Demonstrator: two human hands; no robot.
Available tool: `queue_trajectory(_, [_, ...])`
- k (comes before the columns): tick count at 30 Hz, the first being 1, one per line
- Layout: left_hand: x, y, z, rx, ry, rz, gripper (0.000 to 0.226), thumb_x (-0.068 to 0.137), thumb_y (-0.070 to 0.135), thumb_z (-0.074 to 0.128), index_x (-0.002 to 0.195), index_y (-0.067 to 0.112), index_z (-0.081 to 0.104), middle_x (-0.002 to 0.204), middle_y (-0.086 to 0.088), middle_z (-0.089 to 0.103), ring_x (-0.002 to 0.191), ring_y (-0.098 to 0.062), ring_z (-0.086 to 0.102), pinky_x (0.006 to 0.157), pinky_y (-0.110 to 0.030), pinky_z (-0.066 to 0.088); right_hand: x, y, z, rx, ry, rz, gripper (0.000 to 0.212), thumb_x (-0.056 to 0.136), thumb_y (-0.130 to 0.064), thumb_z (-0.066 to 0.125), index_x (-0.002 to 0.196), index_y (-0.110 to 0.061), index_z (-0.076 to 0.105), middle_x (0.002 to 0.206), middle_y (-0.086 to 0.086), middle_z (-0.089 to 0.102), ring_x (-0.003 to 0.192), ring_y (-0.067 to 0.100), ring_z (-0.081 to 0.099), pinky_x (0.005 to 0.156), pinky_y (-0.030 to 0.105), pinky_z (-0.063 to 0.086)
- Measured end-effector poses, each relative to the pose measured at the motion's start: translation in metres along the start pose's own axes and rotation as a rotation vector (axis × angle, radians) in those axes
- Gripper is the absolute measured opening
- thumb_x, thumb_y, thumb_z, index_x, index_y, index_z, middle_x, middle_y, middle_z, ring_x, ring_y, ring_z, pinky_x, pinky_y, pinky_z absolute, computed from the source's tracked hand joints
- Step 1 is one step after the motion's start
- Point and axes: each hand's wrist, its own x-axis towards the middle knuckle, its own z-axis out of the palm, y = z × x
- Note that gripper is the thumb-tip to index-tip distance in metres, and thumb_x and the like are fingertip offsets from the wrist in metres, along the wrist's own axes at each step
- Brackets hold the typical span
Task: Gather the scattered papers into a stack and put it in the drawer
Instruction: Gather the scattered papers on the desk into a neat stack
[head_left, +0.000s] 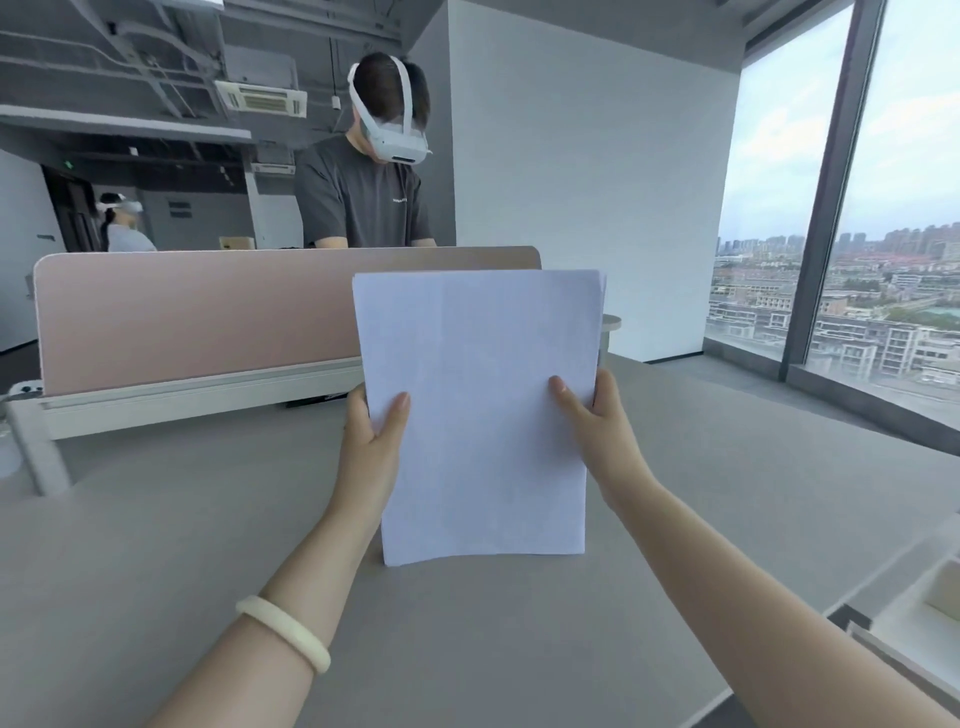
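A stack of white papers (480, 410) stands upright, its bottom edge resting on or just above the grey desk (208, 545). My left hand (371, 436) grips the stack's left edge with the thumb across the front. My right hand (597, 421) holds the right edge the same way. The sheets are nearly aligned; a few corners stick out at the top right. An open white drawer (930, 597) shows at the lower right edge of the view, beside the desk.
A pink divider panel (208, 312) runs along the desk's far side. Behind it stands a person wearing a white headset (389, 156). A second person is far back at the left. Floor-to-ceiling windows (883, 260) fill the right side.
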Motion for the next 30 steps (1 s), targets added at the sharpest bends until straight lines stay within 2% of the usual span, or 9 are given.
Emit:
queue_trajectory(3, [0.0,0.003,0.001,-0.021,0.006,0.036,0.027,0.097,0.023,0.051,0.122,0.027,0.041,0.108,0.024,0.059,0.09,0.013,0.062,0.068,-0.009,0.05,-0.003,-0.001,0.002,0.033,0.002,0.0,0.029,0.093,-0.033,0.057,0.118,-0.022,0.044,0.117,-0.008,0.058,0.102,0.005,0.06,0.08,0.023,0.05])
queue_trajectory(7, [-0.003,-0.006,0.002,0.03,0.028,0.005,0.011,0.098,0.028,0.047,0.103,0.037,0.047,0.106,0.021,0.058,0.098,0.003,0.06,0.076,-0.017,0.047,-0.01,0.011,0.006,-0.017,-0.018,0.07,0.034,0.093,-0.034,0.056,0.122,-0.019,0.045,0.119,-0.007,0.058,0.109,0.011,0.059,0.089,0.03,0.048])
queue_trajectory(10, [-0.003,-0.017,0.001,0.086,0.076,-0.022,0.009,0.098,0.03,0.045,0.091,0.036,0.047,0.102,0.015,0.058,0.098,-0.006,0.058,0.075,-0.022,0.045,-0.016,0.025,0.006,-0.056,0.004,0.12,0.015,0.096,-0.028,0.052,0.093,-0.015,0.046,0.093,-0.004,0.056,0.087,0.015,0.056,0.074,0.026,0.044])
queue_trajectory(12, [-0.002,-0.02,0.002,0.111,0.091,-0.018,0.009,0.098,0.03,0.045,0.09,0.031,0.048,0.103,0.008,0.06,0.098,-0.012,0.059,0.081,-0.03,0.048,-0.016,0.027,0.006,-0.083,0.043,0.1,0.029,0.097,-0.023,0.05,0.075,-0.016,0.032,0.073,-0.005,0.037,0.065,0.012,0.039,0.06,0.023,0.032])
queue_trajectory(16, [0.001,-0.016,0.003,0.113,0.1,0.004,0.01,0.098,0.027,0.045,0.091,0.029,0.05,0.101,0.01,0.062,0.095,-0.008,0.06,0.083,-0.032,0.047,-0.012,0.027,0.008,-0.093,0.035,0.079,0.032,0.098,-0.02,0.047,0.074,-0.017,0.026,0.07,-0.005,0.028,0.061,0.012,0.028,0.056,0.023,0.026])
queue_trajectory(19, [0.001,-0.015,0.002,0.103,0.083,-0.012,0.008,0.099,0.026,0.044,0.099,0.02,0.049,0.098,0.014,0.061,0.09,-0.002,0.058,0.074,-0.025,0.046,-0.013,0.017,0.008,-0.129,-0.015,0.071,0.01,0.097,-0.017,0.048,0.096,-0.018,0.038,0.083,-0.008,0.047,0.072,0.011,0.047,0.06,0.019,0.036])
queue_trajectory(23, [0.003,-0.019,-0.001,0.12,0.063,-0.03,0.014,0.099,0.027,0.044,0.109,0.017,0.047,0.099,0.016,0.059,0.089,0.002,0.057,0.069,-0.022,0.044,0.005,-0.03,0.005,-0.211,-0.006,-0.187,0.08,0.091,-0.002,0.051,0.147,-0.039,0.008,0.122,-0.012,0.039,0.1,-0.003,0.049,0.076,0.014,0.04])
queue_trajectory(26, [0.005,-0.019,-0.003,0.093,0.039,-0.048,0.017,0.099,0.026,0.044,0.114,0.018,0.047,0.104,0.014,0.06,0.093,0.001,0.058,0.071,-0.022,0.045,0.021,-0.074,0.004,-0.637,-0.044,-0.45,0.082,0.089,-0.007,0.057,0.148,-0.042,0.013,0.144,-0.008,0.016,0.091,0.005,0.05,0.069,0.014,0.035])
queue_trajectory(30, [0.006,-0.021,-0.006,0.085,0.024,-0.1,0.005,0.099,0.027,0.044,0.101,0.026,0.049,0.107,0.005,0.059,0.092,-0.009,0.059,0.074,-0.028,0.048,0.031,-0.081,-0.001,-0.866,-0.064,-0.505,0.053,0.091,-0.016,0.058,0.138,-0.031,0.04,0.151,-0.003,0.013,0.115,0.021,0.049,0.078,0.027,0.043])
